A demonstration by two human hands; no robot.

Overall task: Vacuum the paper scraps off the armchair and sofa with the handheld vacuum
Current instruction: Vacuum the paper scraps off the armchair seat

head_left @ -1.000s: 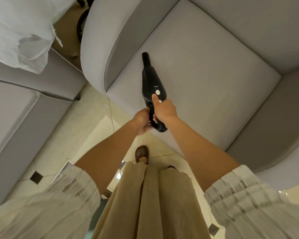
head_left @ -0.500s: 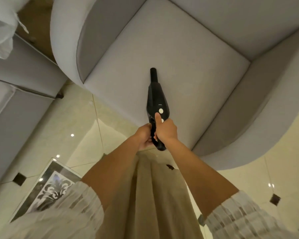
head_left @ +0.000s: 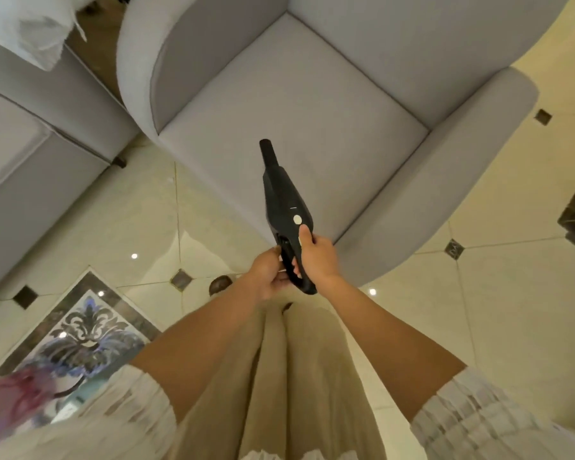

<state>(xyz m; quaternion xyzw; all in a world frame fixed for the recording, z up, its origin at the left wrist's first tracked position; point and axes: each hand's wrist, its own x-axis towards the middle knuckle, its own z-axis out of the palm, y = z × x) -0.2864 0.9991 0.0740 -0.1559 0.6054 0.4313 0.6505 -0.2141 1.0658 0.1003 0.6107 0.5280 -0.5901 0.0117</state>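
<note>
A grey armchair (head_left: 296, 104) fills the upper middle of the view, standing on a glossy cream tiled floor (head_left: 478, 293). A grey sofa (head_left: 20, 154) sits to its left, with white cloth (head_left: 30, 24) on it. A black vacuum (head_left: 284, 207) points its nozzle over the seat's front edge. The right hand (head_left: 317, 257) grips the handle, thumb forward. The left hand (head_left: 268, 277) holds the handle's underside, fingers curled.

A home living room: a grey upholstered armchair (head_left: 296, 104) stands beside a matching grey sofa (head_left: 24, 141) on a glossy cream tiled floor (head_left: 498, 293) with an ornate inlaid medallion (head_left: 80, 330).
</note>
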